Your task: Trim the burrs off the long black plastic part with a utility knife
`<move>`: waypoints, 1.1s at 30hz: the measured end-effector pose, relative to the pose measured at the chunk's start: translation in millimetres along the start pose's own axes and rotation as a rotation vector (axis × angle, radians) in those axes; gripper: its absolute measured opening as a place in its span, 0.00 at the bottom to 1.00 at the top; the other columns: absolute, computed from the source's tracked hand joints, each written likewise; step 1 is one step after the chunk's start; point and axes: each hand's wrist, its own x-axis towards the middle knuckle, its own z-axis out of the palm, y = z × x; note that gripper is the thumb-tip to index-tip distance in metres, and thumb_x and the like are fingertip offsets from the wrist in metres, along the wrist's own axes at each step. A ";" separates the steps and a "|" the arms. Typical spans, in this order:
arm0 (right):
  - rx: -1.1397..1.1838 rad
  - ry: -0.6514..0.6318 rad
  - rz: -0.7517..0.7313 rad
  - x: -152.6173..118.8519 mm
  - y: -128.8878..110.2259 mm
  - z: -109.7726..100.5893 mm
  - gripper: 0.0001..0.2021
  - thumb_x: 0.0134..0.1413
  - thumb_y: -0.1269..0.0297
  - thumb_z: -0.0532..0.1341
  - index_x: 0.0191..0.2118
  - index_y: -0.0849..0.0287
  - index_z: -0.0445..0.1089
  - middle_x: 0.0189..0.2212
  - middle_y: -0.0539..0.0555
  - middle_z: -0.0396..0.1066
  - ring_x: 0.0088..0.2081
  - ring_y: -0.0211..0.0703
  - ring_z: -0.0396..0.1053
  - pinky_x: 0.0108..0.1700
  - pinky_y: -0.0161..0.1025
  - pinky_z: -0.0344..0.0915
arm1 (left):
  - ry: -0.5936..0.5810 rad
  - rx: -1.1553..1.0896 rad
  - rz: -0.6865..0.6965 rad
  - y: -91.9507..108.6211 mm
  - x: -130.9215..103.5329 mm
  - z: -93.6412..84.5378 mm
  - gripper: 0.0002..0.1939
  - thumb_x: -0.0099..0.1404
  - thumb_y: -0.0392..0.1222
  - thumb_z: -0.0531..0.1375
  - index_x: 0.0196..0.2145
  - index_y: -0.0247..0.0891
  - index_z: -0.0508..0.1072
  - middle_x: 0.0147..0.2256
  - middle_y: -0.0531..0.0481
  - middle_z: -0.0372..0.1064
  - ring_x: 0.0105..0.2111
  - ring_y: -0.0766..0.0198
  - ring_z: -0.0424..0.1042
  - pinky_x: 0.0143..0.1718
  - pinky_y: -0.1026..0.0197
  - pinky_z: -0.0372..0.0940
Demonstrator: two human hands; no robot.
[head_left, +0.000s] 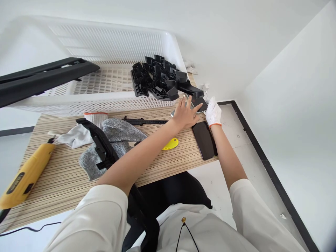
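My bare left hand (185,113) reaches over the table's far right end with its fingers spread. Its fingertips are over or against a phone with a dark screen (200,104); whether they press on it I cannot tell. At that phone's right edge, my right hand (213,112) in a white knit glove with an orange cuff has its fingers curled together. What those fingers hold, if anything, is hidden. Nearer me, a second black phone (204,140) lies flat on the wood-grain table. A black caliper (147,121) lies left of my left hand, partly behind the forearm.
A white plastic basket (105,99) holds black molded parts (160,77) and a long black trim piece (47,75). Another black trim piece (101,143) rests on a grey cloth (90,162). A yellow tool (28,175), a white glove (78,134) and a yellow tag (172,144) lie around.
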 end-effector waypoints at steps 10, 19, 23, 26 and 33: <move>-0.043 -0.039 -0.003 0.2 -0.6 -1.4 0.36 0.62 0.67 0.56 0.71 0.77 0.46 0.63 0.76 0.61 0.60 0.62 0.66 0.59 0.54 0.66 | -0.004 -0.003 0.024 -2.7 -2.3 3.0 0.28 0.73 0.49 0.50 0.69 0.51 0.57 0.73 0.42 0.38 0.71 0.36 0.44 0.67 0.35 0.43; -0.057 -0.055 0.002 -0.4 -1.8 -3.9 0.35 0.62 0.68 0.56 0.71 0.75 0.46 0.63 0.74 0.62 0.61 0.60 0.65 0.60 0.53 0.65 | -0.027 -0.012 0.027 -1.8 -2.2 3.0 0.28 0.73 0.49 0.50 0.69 0.51 0.57 0.73 0.43 0.38 0.70 0.36 0.45 0.67 0.35 0.44; -0.038 -0.071 0.019 -0.4 -2.9 -7.1 0.36 0.61 0.69 0.57 0.71 0.75 0.46 0.64 0.74 0.60 0.61 0.59 0.65 0.61 0.52 0.65 | -0.052 -0.016 0.012 -1.0 -1.5 1.7 0.28 0.73 0.50 0.49 0.69 0.51 0.57 0.73 0.43 0.37 0.71 0.35 0.44 0.67 0.37 0.43; -0.011 -0.071 0.009 -0.4 -3.1 -8.2 0.36 0.60 0.71 0.56 0.71 0.77 0.46 0.64 0.74 0.61 0.61 0.60 0.65 0.60 0.54 0.65 | -0.047 -0.030 0.014 -0.6 -1.1 1.5 0.28 0.73 0.50 0.49 0.68 0.50 0.58 0.74 0.43 0.37 0.70 0.35 0.45 0.67 0.36 0.43; 0.046 -0.043 -0.004 -1.9 -2.4 -8.9 0.35 0.59 0.75 0.53 0.70 0.77 0.46 0.62 0.73 0.64 0.62 0.59 0.64 0.60 0.55 0.65 | -0.052 -0.029 0.009 -0.1 -0.9 2.0 0.28 0.73 0.50 0.49 0.68 0.50 0.58 0.74 0.44 0.36 0.71 0.35 0.44 0.68 0.37 0.42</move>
